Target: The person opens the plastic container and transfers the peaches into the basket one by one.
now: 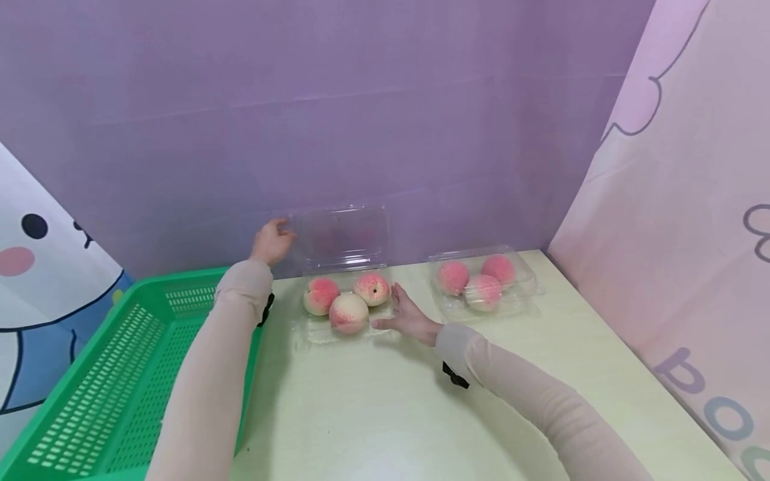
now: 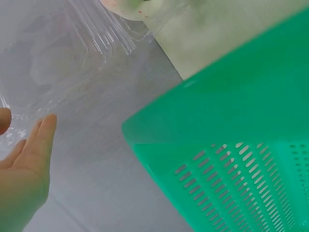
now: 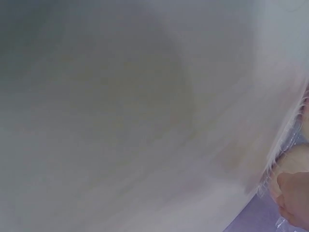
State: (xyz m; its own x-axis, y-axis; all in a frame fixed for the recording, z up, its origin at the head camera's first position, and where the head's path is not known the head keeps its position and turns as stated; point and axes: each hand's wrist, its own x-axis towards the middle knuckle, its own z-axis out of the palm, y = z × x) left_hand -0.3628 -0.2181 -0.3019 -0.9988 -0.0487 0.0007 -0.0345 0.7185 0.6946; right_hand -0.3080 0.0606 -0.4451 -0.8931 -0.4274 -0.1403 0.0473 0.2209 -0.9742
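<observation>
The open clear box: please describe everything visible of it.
The box looks like clear plastic, with ridged edges. Its base lies on the table, holding three pink and cream peaches; its lid stands raised at the back. The left hand is at the lid's left edge, the right hand by the base's right side; contact is unclear.

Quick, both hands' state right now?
Left hand: open, at the raised lid, no grip visible.
Right hand: open, at the left peach container, no grip visible.

Three pinkish peaches (image 1: 349,312) sit in an open clear box (image 1: 319,332), its lid (image 1: 343,235) raised.
</observation>
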